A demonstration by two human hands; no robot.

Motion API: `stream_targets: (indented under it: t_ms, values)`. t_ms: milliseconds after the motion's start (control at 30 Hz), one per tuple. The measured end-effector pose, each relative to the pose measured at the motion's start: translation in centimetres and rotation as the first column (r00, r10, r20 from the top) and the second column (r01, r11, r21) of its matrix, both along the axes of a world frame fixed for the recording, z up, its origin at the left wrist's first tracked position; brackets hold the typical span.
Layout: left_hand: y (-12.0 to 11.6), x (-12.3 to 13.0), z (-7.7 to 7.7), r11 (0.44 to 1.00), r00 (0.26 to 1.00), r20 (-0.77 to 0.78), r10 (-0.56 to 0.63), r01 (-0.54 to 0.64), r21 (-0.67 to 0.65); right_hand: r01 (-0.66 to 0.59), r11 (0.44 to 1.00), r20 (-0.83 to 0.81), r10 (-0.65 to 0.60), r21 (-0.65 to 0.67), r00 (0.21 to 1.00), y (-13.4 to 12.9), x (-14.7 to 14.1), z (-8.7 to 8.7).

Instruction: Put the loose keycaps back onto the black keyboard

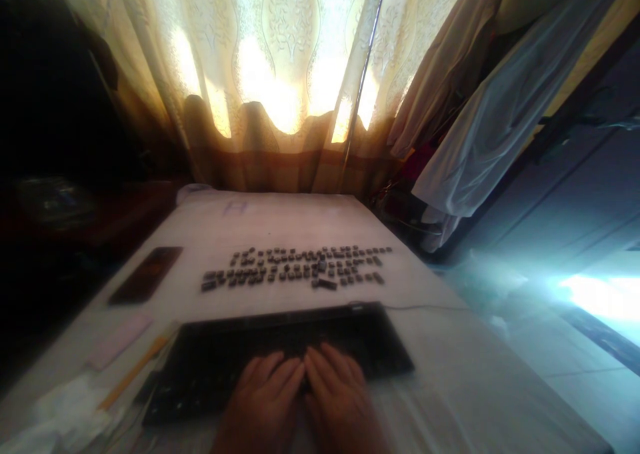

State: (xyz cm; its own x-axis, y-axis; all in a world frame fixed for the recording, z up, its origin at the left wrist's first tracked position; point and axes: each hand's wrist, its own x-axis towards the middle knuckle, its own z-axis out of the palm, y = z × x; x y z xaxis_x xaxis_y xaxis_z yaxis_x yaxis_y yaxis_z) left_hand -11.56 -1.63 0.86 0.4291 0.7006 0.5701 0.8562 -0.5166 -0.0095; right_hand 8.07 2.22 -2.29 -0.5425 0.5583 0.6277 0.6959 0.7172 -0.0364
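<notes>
A black keyboard (215, 347) lies slightly slanted on the table, with many of its keys absent from view in the dark, blurred middle. Over its front part, my left hand (265, 394) and my right hand (337, 391) are side by side, palms down. Their index fingertips come together at one spot on the keyboard, the fingers bent and closed. Whatever is between the fingertips is hidden. Behind the keyboard, several loose dark keycaps (297, 271) are laid out in rows; a longer keycap (327, 285) lies at the front of them.
On the left lie a dark phone (146, 275), a pink flat piece (120, 341), an orange stick (134, 372) and crumpled white tissue (65, 411). A cable (425, 307) runs right from the keyboard. Curtains (280, 61) hang behind the table (295, 217); clothes (480, 141) hang at right.
</notes>
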Motion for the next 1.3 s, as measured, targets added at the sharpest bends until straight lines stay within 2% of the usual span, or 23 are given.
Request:
stream_targets:
  t_ms: [133,267,367,500,733,900,1067,1200,1300]
  values:
    - [-0.1,0.2,-0.1,1.0,1.0,0.009,0.004,-0.004,0.015,-0.013,1.0,-0.016,0.013,0.003,1.0,-0.1,-0.2,0.2]
    - [-0.3,0.7,0.2,0.999,0.994,0.102,0.027,-0.024,-0.027,0.001,0.993,-0.095,-0.012,-0.118,0.995,0.0,-0.3,1.0]
    - [-0.4,1.0,0.8,0.995,0.988,0.155,0.029,-0.015,-0.095,-0.053,0.963,-0.164,0.009,-0.266,0.986,0.5,-0.2,2.2]
    - [-0.4,1.1,1.0,0.991,0.988,0.151,0.035,-0.015,-0.131,-0.086,0.905,-0.184,0.008,-0.418,0.983,1.4,-0.3,3.7]
    - [-0.5,0.3,0.7,0.989,0.978,0.208,0.029,0.002,-0.15,-0.061,0.849,-0.148,-0.02,-0.525,0.989,1.6,-0.3,4.5]
    - [-0.5,0.2,0.9,0.987,0.97,0.242,0.031,0.008,-0.16,-0.012,0.784,-0.064,-0.036,-0.621,0.997,1.8,-0.6,5.6]
    - [-0.5,0.2,0.9,0.988,0.97,0.243,0.018,0.02,-0.153,0.091,0.717,0.144,0.014,-0.691,0.989,2.5,-1.0,7.8]
    - [-0.4,0.3,0.9,0.986,0.974,0.226,0.02,0.018,-0.166,0.135,0.691,0.241,0.058,-0.71,0.969,2.9,-1.3,9.0]
    - [-0.4,0.4,1.1,0.983,0.98,0.199,0.019,0.019,-0.184,0.142,0.69,0.259,0.068,-0.71,0.964,2.8,-1.4,9.2]
